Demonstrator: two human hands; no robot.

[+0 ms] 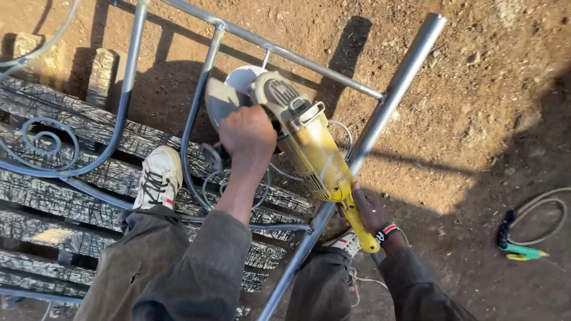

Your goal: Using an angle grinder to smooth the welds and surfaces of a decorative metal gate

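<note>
Hands (pixel 248 135) gripping yellow angle grinder (pixel 306 145)

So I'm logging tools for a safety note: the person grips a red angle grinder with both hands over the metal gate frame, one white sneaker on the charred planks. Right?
Not quite: the head view shows the angle grinder is yellow, not red. The rest holds: left hand up by the disc guard, right hand on the rear handle, over the metal gate frame, white sneaker on the charred planks.
</note>
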